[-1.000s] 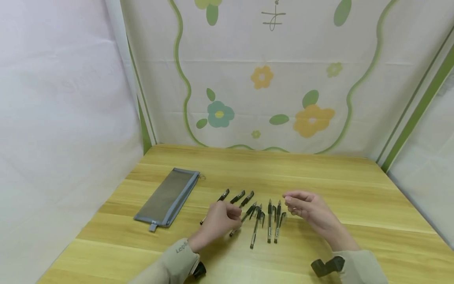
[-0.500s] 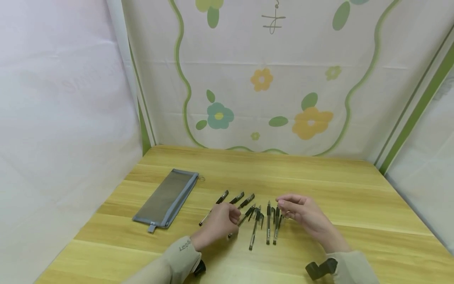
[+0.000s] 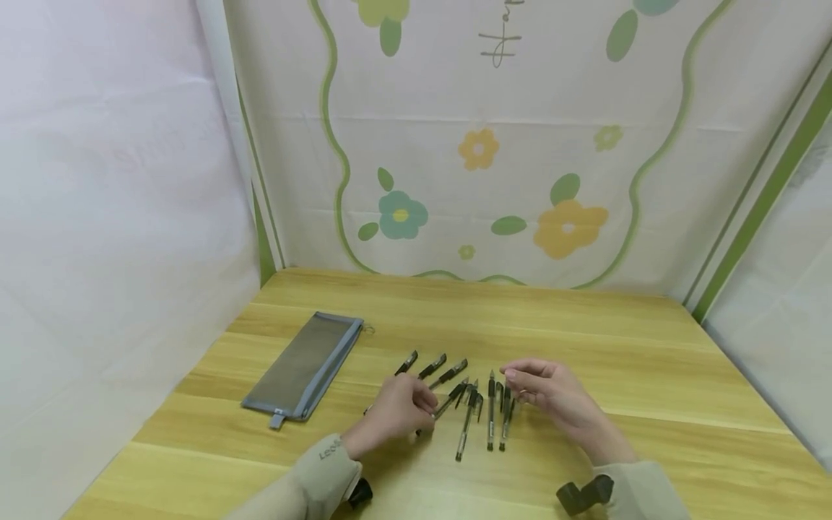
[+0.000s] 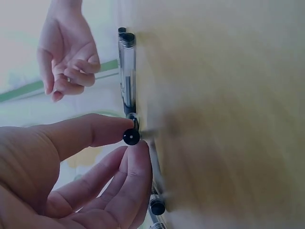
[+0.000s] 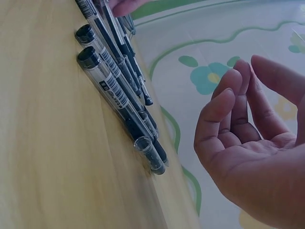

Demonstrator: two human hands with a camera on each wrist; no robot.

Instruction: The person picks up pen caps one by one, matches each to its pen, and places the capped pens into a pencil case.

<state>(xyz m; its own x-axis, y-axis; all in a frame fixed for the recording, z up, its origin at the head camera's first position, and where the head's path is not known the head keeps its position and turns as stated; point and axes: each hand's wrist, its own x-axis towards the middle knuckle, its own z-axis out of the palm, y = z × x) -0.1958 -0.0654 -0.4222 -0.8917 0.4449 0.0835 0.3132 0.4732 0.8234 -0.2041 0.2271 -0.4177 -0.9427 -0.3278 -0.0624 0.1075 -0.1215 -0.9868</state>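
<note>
My left hand (image 3: 396, 412) pinches a clear-barrelled black gel pen (image 3: 453, 393) between thumb and fingers; its round black end (image 4: 131, 137) shows in the left wrist view. My right hand (image 3: 552, 396) hovers at the tips of the rightmost pens, its fingers loosely bent around nothing. To the right of the pinched pen lie uncapped gel pens (image 3: 464, 433), with loose caps (image 5: 151, 156) beside their grips. Partly behind the left hand, capped pens (image 3: 432, 366) lie slanted, their caps pointing away.
A grey-blue mesh pencil case (image 3: 295, 368) lies flat on the wooden table (image 3: 604, 332), left of the pens. A white floral curtain (image 3: 442, 188) stands at the table's back edge. White cloth (image 3: 123, 217) hangs along the left side.
My right hand has moved a little left, over the tips of the rightmost pens. The left hand stays nearly in place at its pen. The head view has tilted slightly up.
</note>
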